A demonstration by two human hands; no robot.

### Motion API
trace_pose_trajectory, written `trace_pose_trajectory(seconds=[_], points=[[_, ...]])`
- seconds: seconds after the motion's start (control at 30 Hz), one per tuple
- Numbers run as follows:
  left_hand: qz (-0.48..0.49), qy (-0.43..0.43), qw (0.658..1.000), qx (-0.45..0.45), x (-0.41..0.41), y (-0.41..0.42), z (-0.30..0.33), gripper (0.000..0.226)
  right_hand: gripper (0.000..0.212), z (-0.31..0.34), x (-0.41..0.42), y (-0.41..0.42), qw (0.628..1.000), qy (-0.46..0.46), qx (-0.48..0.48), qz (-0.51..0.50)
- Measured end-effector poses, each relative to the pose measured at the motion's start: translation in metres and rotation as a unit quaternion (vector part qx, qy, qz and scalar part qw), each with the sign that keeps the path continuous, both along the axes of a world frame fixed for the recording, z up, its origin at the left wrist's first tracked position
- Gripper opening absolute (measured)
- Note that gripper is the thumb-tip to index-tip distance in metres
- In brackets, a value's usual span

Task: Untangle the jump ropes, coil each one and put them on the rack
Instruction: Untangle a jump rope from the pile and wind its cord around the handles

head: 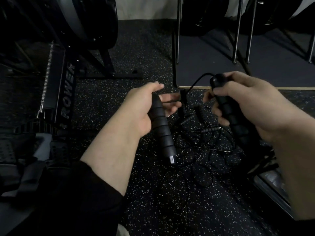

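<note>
My left hand (pixel 144 108) grips a black ribbed jump-rope handle (pixel 162 130) whose silver tip points down toward me. My right hand (pixel 247 106) grips a second black ribbed handle (pixel 228 108), its top end up, with a thin black cord (pixel 197 80) looping out of it to the left. Between and below the hands, a tangle of thin black cords (pixel 209 150) and several more black handles (pixel 209 129) lies on the speckled rubber floor.
A rowing machine (pixel 66 92) marked "ROWER" stands at the left. A rack's metal legs (pixel 177 31) rise from a dark mat with a pale edge (pixel 221 87) at the back right. A dark step edge (pixel 272 189) lies at the right.
</note>
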State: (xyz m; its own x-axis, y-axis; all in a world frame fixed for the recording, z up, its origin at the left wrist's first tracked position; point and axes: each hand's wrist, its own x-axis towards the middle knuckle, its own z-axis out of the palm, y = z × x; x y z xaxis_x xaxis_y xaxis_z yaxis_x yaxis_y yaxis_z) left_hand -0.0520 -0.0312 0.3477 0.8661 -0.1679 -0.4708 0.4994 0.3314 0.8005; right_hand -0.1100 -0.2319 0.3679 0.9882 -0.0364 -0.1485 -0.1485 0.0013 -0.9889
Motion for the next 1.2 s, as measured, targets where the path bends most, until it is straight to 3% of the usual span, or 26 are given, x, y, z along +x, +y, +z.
trace_pose_trajectory(seconds=[0.17, 0.3, 0.4, 0.5, 0.77, 0.87, 1.03, 1.13, 1.2], points=[[0.006, 0.023, 1.0, 0.01, -0.009, -0.025, -0.008, 0.028, 0.024, -0.008, -0.009, 0.029, 0.991, -0.001, -0.124, 0.054], [-0.011, 0.0, 1.0, -0.015, -0.025, -0.028, -0.008, 0.028, 0.024, -0.025, -0.025, 0.047, 0.971, -0.02, -0.237, -0.003], [0.028, 0.008, 0.998, -0.058, -0.038, -0.022, -0.011, 0.033, 0.029, -0.021, -0.041, 0.047, 0.991, 0.025, -0.125, -0.034], [0.086, 0.027, 0.994, -0.058, -0.053, -0.014, -0.018, 0.034, 0.03, -0.016, -0.066, 0.05, 0.996, 0.073, -0.033, 0.048], [0.136, 0.077, 0.986, -0.055, -0.098, 0.001, -0.062, 0.033, 0.022, -0.047, -0.112, 0.068, 0.981, 0.175, -0.081, 0.04], [0.112, 0.055, 0.991, -0.039, -0.096, 0.006, -0.06, 0.035, 0.023, -0.053, -0.121, 0.078, 0.98, 0.188, -0.07, 0.01], [-0.011, 0.102, 0.993, -0.063, -0.102, 0.003, -0.04, 0.038, 0.013, -0.04, -0.114, 0.084, 0.984, 0.147, -0.071, -0.067], [-0.095, 0.118, 0.986, -0.065, -0.11, -0.005, -0.032, 0.04, 0.023, -0.032, -0.108, 0.084, 0.981, 0.143, -0.099, -0.081], [-0.09, 0.1, 0.987, -0.089, -0.109, -0.01, -0.032, 0.036, 0.028, -0.031, -0.104, 0.083, 0.981, 0.141, -0.103, -0.079]])
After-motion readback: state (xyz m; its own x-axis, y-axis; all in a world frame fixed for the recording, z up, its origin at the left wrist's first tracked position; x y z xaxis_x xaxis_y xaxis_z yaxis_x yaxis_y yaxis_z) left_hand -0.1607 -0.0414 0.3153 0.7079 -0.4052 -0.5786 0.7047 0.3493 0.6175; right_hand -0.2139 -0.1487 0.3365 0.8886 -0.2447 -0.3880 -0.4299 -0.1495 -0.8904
